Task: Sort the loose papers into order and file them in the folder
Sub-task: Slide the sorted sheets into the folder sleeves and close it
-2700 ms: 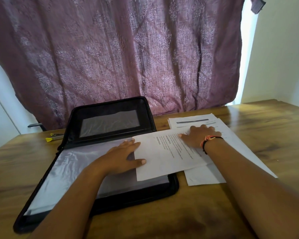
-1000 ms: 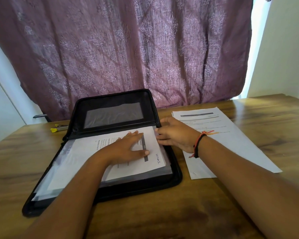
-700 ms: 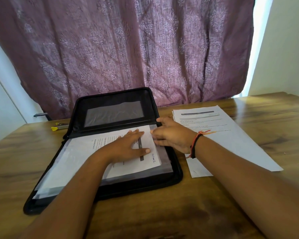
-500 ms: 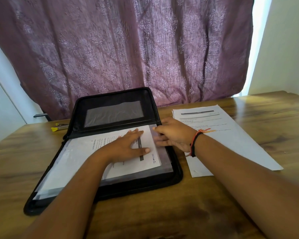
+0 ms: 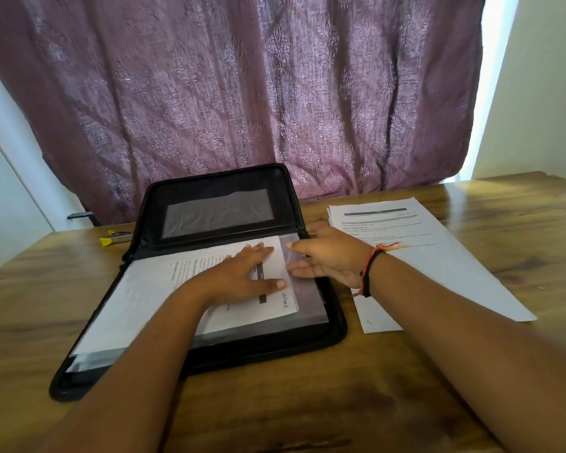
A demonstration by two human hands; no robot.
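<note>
Head view (the only one):

- Left arm is extended forward from bottom centre, forearm laid across the near edge of the folder (image 5: pixel 335 325). Left hand (image 5: pixel 239 276) is held palm down, fingers straight and spread, thumb out to the right.
- Left grip: nothing is clasped. The flat hand is pressed on the printed sheet (image 5: pixel 151 295).
- Right arm is brought in from the lower right, angled left across the table (image 5: pixel 307 403). A red and black bracelet (image 5: pixel 370 269) is worn at the wrist.
- Right hand (image 5: pixel 330 259) is turned on its side, fingers extended leftward, tips laid on the right edge of the clear sleeve (image 5: pixel 307 308). Right grip: fingers uncurled, nothing enclosed (a pinch on the sleeve edge cannot be made out).
- Folder: black, zipped type, laid open on the table, lid propped up against the purple curtain (image 5: pixel 242 93).
- Sheet is laid sideways in the folder's lower half, on the sleeves, its right end just short of the right fingertips.
- Remaining loose papers (image 5: pixel 455 266) are stacked on the table just right of the folder, partly under the right wrist.
- A yellow-tipped item (image 5: pixel 113 239) is seen left of the lid, type unclear.
</note>
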